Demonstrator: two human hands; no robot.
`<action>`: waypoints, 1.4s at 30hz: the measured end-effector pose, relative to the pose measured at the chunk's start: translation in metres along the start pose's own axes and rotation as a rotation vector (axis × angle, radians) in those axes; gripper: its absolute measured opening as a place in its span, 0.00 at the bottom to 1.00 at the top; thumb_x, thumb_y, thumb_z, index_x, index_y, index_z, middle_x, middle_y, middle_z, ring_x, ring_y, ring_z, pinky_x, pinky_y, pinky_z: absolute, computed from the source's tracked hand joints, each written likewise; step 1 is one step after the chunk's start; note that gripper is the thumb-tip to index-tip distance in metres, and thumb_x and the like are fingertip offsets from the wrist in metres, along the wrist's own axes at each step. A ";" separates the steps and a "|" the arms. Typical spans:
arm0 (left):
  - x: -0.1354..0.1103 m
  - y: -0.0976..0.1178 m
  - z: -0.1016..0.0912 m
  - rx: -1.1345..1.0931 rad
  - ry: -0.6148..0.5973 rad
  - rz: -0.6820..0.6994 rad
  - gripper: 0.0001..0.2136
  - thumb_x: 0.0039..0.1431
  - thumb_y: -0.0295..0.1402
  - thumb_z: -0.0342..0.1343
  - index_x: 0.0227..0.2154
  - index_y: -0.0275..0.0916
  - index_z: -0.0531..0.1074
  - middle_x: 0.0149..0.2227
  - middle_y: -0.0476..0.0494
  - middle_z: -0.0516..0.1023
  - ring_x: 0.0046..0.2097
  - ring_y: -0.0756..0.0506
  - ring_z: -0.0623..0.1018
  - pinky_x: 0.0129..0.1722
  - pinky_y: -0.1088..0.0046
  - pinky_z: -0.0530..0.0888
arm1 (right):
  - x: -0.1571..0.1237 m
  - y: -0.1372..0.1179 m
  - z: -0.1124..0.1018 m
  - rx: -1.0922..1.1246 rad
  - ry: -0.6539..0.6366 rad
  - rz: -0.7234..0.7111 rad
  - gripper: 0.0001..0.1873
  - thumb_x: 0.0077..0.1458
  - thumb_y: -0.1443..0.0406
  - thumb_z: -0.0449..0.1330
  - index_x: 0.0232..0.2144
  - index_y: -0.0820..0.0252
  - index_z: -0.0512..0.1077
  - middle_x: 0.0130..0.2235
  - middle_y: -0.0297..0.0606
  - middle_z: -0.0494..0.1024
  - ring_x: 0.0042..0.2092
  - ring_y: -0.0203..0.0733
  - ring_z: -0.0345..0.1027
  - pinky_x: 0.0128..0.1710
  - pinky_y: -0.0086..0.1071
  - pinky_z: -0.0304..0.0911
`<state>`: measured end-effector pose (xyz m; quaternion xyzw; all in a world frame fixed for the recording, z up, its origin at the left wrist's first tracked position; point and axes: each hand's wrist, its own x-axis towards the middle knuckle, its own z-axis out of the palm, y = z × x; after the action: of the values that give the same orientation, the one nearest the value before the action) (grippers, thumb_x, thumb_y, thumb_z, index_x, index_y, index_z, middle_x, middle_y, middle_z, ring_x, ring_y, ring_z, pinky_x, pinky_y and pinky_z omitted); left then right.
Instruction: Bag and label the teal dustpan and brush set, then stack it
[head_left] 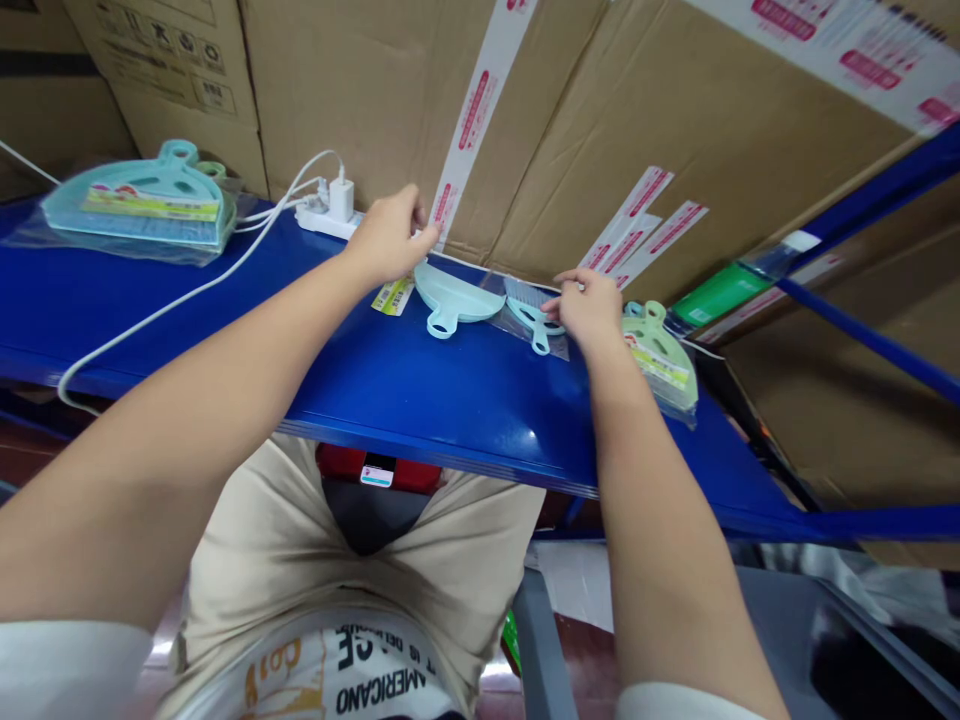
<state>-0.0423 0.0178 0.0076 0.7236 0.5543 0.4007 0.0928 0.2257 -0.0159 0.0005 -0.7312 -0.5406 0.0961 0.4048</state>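
My left hand [394, 232] is just above the left end of a pale blue dustpan [459, 296], its fingers loosely bent and apart, nothing visible in them. The dustpan lies on the blue shelf [442, 385], handle towards me. My right hand [592, 308] reaches over the right side of a small pale blue hand brush [536, 325] that lies on clear plastic wrapping. Its fingers are spread, the tips at the brush's edge. A yellow-green label [393, 296] lies under my left wrist, beside the dustpan.
A wrapped blue dustpan set [139, 205] lies at the left, a wrapped green one [658, 355] right of my right hand. A white power strip [330, 215] with cables stands behind my left forearm. Cardboard boxes [360, 90] wall the back. A green-labelled bottle [731, 290] lies at the right.
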 end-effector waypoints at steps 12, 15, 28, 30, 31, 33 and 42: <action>0.000 0.006 -0.006 0.007 0.102 0.052 0.10 0.64 0.41 0.55 0.27 0.50 0.74 0.29 0.39 0.79 0.48 0.32 0.81 0.46 0.55 0.72 | 0.025 0.018 0.000 0.311 0.087 -0.005 0.11 0.61 0.71 0.57 0.26 0.57 0.70 0.18 0.26 0.66 0.18 0.32 0.63 0.24 0.27 0.67; 0.000 0.004 -0.004 0.040 0.089 0.065 0.09 0.62 0.40 0.55 0.27 0.50 0.75 0.26 0.39 0.77 0.45 0.32 0.81 0.43 0.56 0.72 | 0.030 0.023 0.001 0.305 0.085 -0.014 0.11 0.62 0.69 0.57 0.26 0.57 0.71 0.19 0.27 0.67 0.19 0.34 0.67 0.25 0.28 0.69; -0.003 0.007 0.011 0.048 0.025 0.211 0.21 0.55 0.24 0.55 0.19 0.49 0.48 0.19 0.48 0.57 0.35 0.39 0.76 0.39 0.60 0.69 | 0.020 0.020 0.011 0.328 -0.016 -0.116 0.11 0.58 0.74 0.54 0.26 0.57 0.68 0.23 0.28 0.69 0.22 0.33 0.65 0.25 0.27 0.66; -0.002 0.006 0.013 0.053 0.056 0.243 0.21 0.53 0.22 0.54 0.18 0.49 0.48 0.18 0.50 0.54 0.32 0.40 0.74 0.38 0.61 0.68 | 0.021 0.022 0.012 0.311 -0.007 -0.149 0.10 0.58 0.73 0.55 0.27 0.57 0.69 0.24 0.29 0.69 0.23 0.33 0.66 0.26 0.27 0.67; -0.001 0.005 0.015 0.049 0.072 0.263 0.20 0.53 0.22 0.54 0.18 0.49 0.49 0.18 0.51 0.53 0.31 0.41 0.73 0.37 0.61 0.67 | 0.022 0.023 0.012 0.302 -0.003 -0.156 0.10 0.58 0.73 0.55 0.27 0.57 0.70 0.24 0.29 0.69 0.23 0.33 0.66 0.26 0.27 0.67; -0.001 0.004 0.016 0.041 0.086 0.294 0.20 0.52 0.23 0.55 0.18 0.49 0.50 0.18 0.51 0.53 0.29 0.41 0.72 0.36 0.61 0.67 | 0.023 0.024 0.012 0.285 -0.002 -0.156 0.09 0.57 0.73 0.55 0.27 0.57 0.70 0.24 0.29 0.69 0.24 0.34 0.65 0.27 0.28 0.67; 0.001 -0.002 0.019 0.022 0.035 0.290 0.13 0.51 0.27 0.56 0.19 0.48 0.59 0.20 0.46 0.66 0.34 0.40 0.77 0.37 0.63 0.69 | 0.019 0.021 0.010 0.256 -0.032 -0.138 0.09 0.54 0.74 0.55 0.28 0.57 0.70 0.24 0.29 0.68 0.24 0.35 0.66 0.28 0.29 0.67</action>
<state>-0.0307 0.0251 -0.0053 0.7900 0.4498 0.4163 0.0165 0.2426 0.0038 -0.0145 -0.6330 -0.5794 0.1476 0.4918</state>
